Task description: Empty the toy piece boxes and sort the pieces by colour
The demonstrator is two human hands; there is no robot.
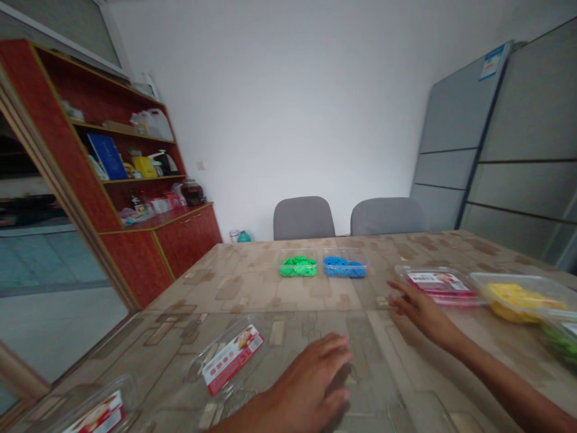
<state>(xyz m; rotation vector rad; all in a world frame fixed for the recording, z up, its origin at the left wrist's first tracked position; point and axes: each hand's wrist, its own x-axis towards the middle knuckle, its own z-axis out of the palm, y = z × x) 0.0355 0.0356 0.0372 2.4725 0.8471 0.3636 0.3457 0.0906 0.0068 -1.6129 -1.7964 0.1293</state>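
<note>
My left hand [309,385] hovers over the near middle of the table, fingers and thumb apart, with nothing in it. To its left lies a clear plastic lid [232,361] with a red and white label. My right hand [417,308] reaches in from the right with its fingers stretched out and holds nothing. It is nearest to a closed clear box [439,282] of red contents, labelled on top; whether they touch I cannot tell. Farther back, small green pieces [298,266] and blue pieces [343,267] sit in two clear tubs side by side.
Yellow pieces [518,300] fill a clear tub at the right, beside a partly visible box with green contents [563,343]. Another labelled clear lid [101,415] lies front left. Two grey chairs [303,218] stand behind the patterned table [252,288].
</note>
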